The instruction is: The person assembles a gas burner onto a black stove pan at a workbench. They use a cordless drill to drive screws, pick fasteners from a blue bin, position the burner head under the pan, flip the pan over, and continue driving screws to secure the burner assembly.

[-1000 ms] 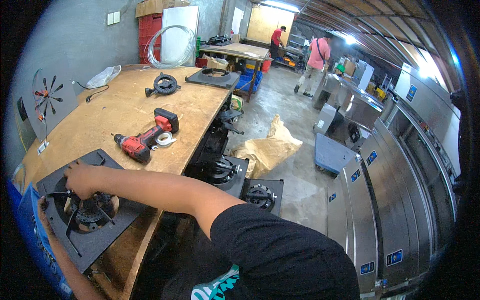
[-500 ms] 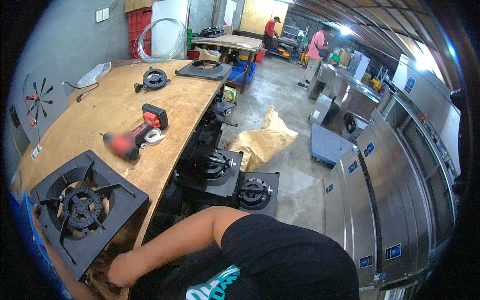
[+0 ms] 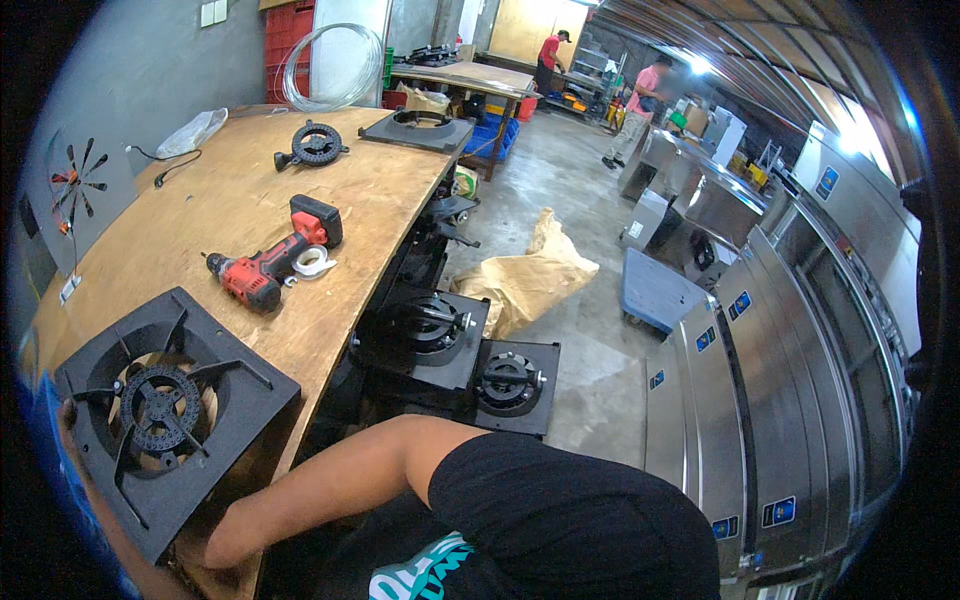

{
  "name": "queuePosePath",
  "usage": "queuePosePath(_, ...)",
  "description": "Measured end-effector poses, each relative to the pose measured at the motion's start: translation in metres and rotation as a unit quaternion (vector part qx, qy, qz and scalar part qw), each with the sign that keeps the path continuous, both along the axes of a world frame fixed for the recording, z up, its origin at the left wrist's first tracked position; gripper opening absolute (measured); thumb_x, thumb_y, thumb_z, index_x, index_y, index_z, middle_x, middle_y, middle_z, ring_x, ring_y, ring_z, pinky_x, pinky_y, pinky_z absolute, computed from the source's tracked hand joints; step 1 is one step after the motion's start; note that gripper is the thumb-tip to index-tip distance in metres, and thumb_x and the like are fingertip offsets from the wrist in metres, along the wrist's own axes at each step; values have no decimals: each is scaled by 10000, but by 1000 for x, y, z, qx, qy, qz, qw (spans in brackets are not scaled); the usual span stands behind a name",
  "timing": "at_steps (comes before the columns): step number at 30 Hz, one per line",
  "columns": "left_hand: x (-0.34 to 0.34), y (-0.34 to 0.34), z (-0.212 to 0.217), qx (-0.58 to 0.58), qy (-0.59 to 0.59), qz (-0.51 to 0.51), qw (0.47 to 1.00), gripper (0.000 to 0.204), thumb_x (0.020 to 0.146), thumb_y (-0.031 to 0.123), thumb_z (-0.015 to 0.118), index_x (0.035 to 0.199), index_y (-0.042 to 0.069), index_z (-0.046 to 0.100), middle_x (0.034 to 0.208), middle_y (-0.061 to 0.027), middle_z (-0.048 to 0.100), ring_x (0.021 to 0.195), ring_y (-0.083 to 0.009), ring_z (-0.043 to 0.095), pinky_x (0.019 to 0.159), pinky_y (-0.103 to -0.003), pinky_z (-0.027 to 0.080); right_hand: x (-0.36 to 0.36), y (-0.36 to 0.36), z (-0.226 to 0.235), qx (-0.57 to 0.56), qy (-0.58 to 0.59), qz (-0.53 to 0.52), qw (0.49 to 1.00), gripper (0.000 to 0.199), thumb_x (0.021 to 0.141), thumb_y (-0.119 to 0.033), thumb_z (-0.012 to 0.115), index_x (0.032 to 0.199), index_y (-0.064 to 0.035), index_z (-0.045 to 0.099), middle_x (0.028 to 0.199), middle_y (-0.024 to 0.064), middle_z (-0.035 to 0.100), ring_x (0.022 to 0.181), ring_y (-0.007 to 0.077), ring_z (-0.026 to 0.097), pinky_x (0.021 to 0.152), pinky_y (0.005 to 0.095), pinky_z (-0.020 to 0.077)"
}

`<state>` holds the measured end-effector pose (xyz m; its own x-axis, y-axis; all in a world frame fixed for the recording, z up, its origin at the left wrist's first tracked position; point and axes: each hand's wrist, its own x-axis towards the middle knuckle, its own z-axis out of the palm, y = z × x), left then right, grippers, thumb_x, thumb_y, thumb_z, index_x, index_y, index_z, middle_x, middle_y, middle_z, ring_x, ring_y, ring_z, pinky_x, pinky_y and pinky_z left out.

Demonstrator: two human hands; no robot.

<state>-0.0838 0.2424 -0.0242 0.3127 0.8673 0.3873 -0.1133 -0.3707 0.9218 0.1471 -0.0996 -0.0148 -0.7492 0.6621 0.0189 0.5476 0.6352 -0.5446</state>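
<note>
A square black cast-iron gas stove (image 3: 225, 345) with a round burner in its middle stands at the near left of the wooden workbench. My left hand (image 3: 68, 418) is closed on its left edge, with most of the fingers hidden. My right forearm reaches across to the stove's near side, where my right hand (image 3: 195, 548) goes in beneath the frame. Its fingers are hidden in shadow. Beyond the stove lie a red and black cordless drill (image 3: 262, 272) and a roll of white tape (image 3: 312, 263).
A loose burner ring (image 3: 318, 145) and another black stove frame (image 3: 415, 130) sit farther along the bench (image 3: 375, 190). Below its right edge are stoves (image 3: 515, 385) and brown paper (image 3: 525, 280). Steel cabinets (image 3: 800, 400) line the right. Two people work far back.
The view has shifted slightly, and the stove sits a little higher and farther left in it. Both hands stay at the stove. The drill and tape look unmoved on the bench.
</note>
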Motion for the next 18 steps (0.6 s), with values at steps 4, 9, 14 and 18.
queuePosePath(4,1,-4,-3,-3,3,1,1000,377,905,376,530,1057,46,628,1022,-45,622,943,-176,561,915,-311,420,2,3,0,-3,-21,-4,1000,314,902,-200,445,1132,-63,610,1120,154,642,971,340,626,782,450,507)
queuePosePath(9,-3,-5,-9,-4,7,5,1000,375,903,376,532,1054,47,629,1017,-45,623,940,-176,561,913,-310,420,1,13,-8,4,-50,-16,999,327,918,-188,423,1154,-46,599,1146,126,638,1010,303,619,835,409,494)
queuePosePath(14,-13,-8,-19,-1,4,11,1000,373,902,376,534,1051,48,630,1013,-44,624,937,-176,561,912,-310,420,9,23,-31,24,-82,-37,996,340,934,-176,401,1177,-29,589,1173,99,633,1049,267,611,887,369,482)
queuePosePath(18,-19,-12,-27,-4,8,15,1000,371,900,376,536,1049,49,631,1009,-44,624,934,-175,561,910,-309,421,14,36,-63,55,-113,-63,990,350,947,-166,383,1195,-16,580,1194,76,630,1080,238,606,928,337,472)
